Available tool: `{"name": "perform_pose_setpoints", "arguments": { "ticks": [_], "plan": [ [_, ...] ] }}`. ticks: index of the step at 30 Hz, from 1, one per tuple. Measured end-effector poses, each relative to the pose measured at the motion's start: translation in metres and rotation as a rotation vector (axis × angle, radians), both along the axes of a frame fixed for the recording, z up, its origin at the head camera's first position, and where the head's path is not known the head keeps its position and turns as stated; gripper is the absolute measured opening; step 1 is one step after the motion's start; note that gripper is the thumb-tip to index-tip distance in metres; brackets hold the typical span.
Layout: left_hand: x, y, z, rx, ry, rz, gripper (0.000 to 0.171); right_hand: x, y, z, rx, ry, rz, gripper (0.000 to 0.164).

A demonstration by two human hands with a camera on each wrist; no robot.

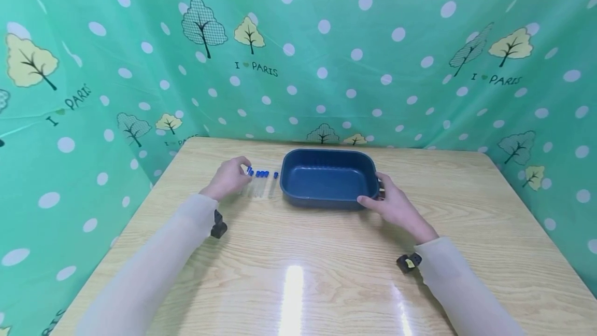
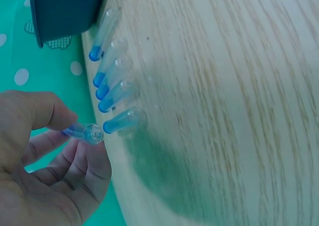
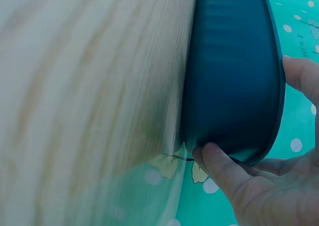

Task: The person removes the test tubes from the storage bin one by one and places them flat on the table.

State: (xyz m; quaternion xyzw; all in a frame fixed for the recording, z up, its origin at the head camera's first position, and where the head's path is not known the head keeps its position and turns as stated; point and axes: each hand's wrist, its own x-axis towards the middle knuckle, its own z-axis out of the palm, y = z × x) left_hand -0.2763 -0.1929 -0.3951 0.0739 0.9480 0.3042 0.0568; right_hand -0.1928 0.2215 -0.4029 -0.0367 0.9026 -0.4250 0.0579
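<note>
A clear test tube (image 2: 85, 132) with a blue cap is pinched between the thumb and fingers of my left hand (image 1: 227, 177), its rounded end toward the wrist camera. Beside that hand several more blue-capped test tubes (image 1: 262, 185) lie in a row on the table, caps toward the back. Just right of the row stands a dark blue rectangular basin (image 1: 328, 204), with nothing visible inside. At its right end my right hand (image 1: 396, 204) grips it, thumb at the rim and fingers against the outer wall (image 3: 234, 76).
The pale wood-grain table (image 1: 317, 258) extends toward me and to both sides. A green dotted cloth (image 1: 326, 66) with tree prints hangs behind and around it. Dark wrist cameras (image 1: 218, 225) sit on both sleeves.
</note>
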Motion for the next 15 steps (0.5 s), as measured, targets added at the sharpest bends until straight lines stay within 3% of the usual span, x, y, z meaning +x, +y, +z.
{"name": "perform_pose_setpoints", "arguments": {
  "ticks": [15],
  "plan": [
    [-0.006, -0.015, -0.008, -0.007, -0.051, 0.028, 0.043, -0.001, 0.000, -0.001, -0.001, -0.004, -0.004, 0.091]
  ]
}}
